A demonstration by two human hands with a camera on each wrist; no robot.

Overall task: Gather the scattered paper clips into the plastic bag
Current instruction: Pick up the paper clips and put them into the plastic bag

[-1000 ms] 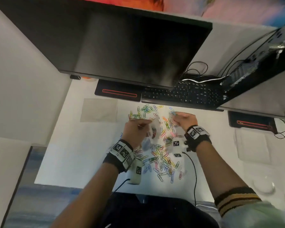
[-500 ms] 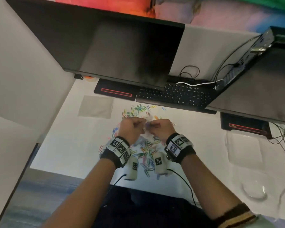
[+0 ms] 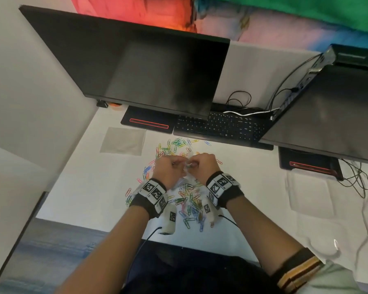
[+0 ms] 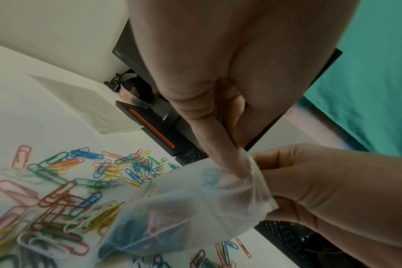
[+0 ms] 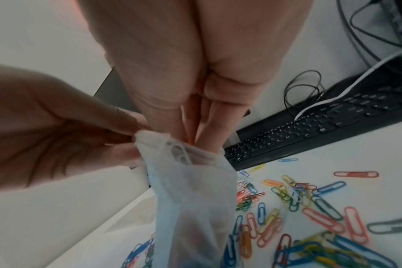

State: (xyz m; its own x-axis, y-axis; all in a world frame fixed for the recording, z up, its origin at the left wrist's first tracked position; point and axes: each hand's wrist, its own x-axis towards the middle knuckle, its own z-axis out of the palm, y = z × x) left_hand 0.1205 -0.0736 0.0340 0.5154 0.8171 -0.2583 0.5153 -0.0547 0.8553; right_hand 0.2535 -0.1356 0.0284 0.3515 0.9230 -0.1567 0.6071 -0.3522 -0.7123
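Both hands meet above the white desk (image 3: 87,187) in the head view. My left hand (image 3: 179,164) pinches the rim of a small translucent plastic bag (image 3: 186,174), which hangs between the hands. In the left wrist view thumb and finger (image 4: 239,163) clamp the bag (image 4: 184,214), and several clips show through it. My right hand (image 5: 195,139) has its pinched fingertips at the bag's mouth (image 5: 190,190) with paper clips; a white clip shows just inside. Coloured paper clips (image 3: 189,202) (image 4: 69,181) (image 5: 310,208) lie scattered under and around the hands.
A black keyboard (image 3: 221,126) lies just beyond the clips, under a large dark monitor (image 3: 136,71). A second screen (image 3: 327,113) overhangs the right side, with cables (image 3: 353,179) below it. A grey square sheet (image 3: 123,141) lies at the left.
My right hand left the clips at the far side and came over to the bag in my left hand. Both hands are now close together at the bag's mouth.
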